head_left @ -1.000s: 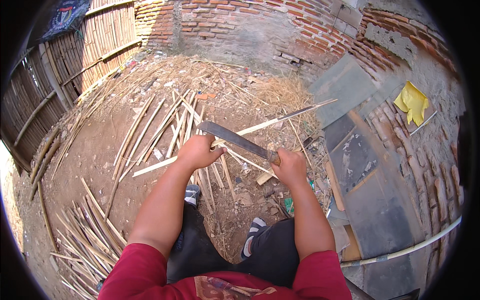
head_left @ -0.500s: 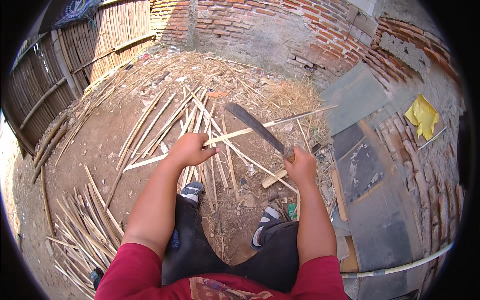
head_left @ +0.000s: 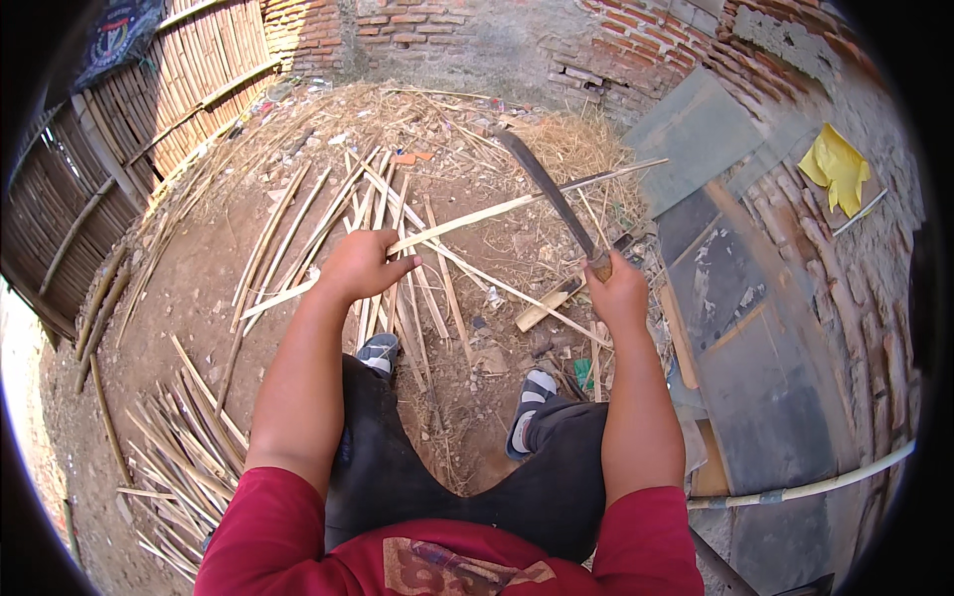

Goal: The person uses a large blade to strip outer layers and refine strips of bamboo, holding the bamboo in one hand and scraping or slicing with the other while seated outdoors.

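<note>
Held out in front of me is a long pale bamboo strip (head_left: 459, 221), with my left hand (head_left: 360, 266) closed around it near its lower left part. It slants up to the right, and its far stretch looks darker. My right hand (head_left: 618, 290) grips the wooden handle of a machete (head_left: 550, 186), whose dark curved blade points up and to the left. The blade crosses the strip well to the right of my left hand; whether its edge bites into the strip I cannot tell.
Several bamboo strips (head_left: 288, 223) lie spread on the dirt before my feet. A pile of strips (head_left: 184, 452) lies at lower left. A short wooden piece (head_left: 542, 311) rests near my right foot. Dark boards (head_left: 760, 397) lean along the brick wall, beneath a yellow sheet (head_left: 833, 169).
The machete has shifted rightward along the strip, and its blade stands more upright. My left hand still holds the strip. The whole view has tilted slightly downward.
</note>
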Demonstrator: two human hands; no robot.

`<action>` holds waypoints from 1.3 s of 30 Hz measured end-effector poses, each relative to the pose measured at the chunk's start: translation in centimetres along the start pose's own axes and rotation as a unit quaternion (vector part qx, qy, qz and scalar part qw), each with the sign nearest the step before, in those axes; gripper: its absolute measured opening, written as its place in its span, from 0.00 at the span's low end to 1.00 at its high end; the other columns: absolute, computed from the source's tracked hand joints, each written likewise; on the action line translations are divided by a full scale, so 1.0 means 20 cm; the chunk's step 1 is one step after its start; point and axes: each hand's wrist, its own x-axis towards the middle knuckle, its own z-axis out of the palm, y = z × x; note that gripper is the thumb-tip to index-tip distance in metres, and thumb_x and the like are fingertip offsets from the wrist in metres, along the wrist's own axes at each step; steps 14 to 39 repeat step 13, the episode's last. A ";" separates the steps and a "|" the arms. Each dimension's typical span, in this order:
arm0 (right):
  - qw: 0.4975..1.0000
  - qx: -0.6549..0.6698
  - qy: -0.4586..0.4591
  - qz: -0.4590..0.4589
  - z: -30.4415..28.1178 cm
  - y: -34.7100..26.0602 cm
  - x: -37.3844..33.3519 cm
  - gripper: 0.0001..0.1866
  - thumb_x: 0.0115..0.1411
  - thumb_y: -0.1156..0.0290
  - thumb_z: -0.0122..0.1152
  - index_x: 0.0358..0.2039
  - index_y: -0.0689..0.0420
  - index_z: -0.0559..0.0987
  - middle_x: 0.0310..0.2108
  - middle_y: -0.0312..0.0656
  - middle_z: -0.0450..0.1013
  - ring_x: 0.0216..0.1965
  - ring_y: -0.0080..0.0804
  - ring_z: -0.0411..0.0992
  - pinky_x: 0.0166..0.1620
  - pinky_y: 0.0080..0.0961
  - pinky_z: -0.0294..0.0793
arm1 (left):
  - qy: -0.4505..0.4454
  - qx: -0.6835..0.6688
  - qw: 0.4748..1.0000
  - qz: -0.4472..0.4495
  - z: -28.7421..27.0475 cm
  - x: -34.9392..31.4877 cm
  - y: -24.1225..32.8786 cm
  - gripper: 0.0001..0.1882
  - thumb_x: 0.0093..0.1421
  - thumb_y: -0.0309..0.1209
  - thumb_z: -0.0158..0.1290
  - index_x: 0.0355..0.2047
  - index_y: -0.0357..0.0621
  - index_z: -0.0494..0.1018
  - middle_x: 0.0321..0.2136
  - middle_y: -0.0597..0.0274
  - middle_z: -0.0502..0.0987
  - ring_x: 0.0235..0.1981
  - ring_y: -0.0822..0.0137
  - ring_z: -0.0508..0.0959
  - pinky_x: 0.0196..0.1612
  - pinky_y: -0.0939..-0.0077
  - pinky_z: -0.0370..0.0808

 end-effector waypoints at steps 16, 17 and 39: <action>0.983 -0.033 -0.021 -0.179 0.07 -0.25 -0.04 0.14 0.52 0.64 0.73 0.35 0.55 0.80 0.27 0.48 0.80 0.32 0.49 0.80 0.41 0.44 0.75 | -0.014 -0.008 1.000 0.010 0.02 -0.04 -0.07 0.27 0.59 0.56 0.64 0.31 0.40 0.80 0.23 0.47 0.80 0.30 0.46 0.82 0.36 0.53 0.77; 0.983 -0.033 -0.021 -0.179 0.07 -0.25 -0.04 0.14 0.52 0.64 0.73 0.35 0.55 0.80 0.27 0.48 0.80 0.32 0.49 0.80 0.41 0.44 0.75 | -0.014 -0.008 1.000 0.010 0.02 -0.04 -0.07 0.27 0.59 0.56 0.64 0.31 0.40 0.80 0.23 0.47 0.80 0.30 0.46 0.82 0.36 0.53 0.77; 0.983 -0.033 -0.021 -0.179 0.07 -0.25 -0.04 0.14 0.52 0.64 0.73 0.35 0.55 0.80 0.27 0.48 0.80 0.32 0.49 0.80 0.41 0.44 0.75 | -0.014 -0.008 1.000 0.010 0.02 -0.04 -0.07 0.27 0.59 0.56 0.64 0.31 0.40 0.80 0.23 0.47 0.80 0.30 0.46 0.82 0.36 0.53 0.77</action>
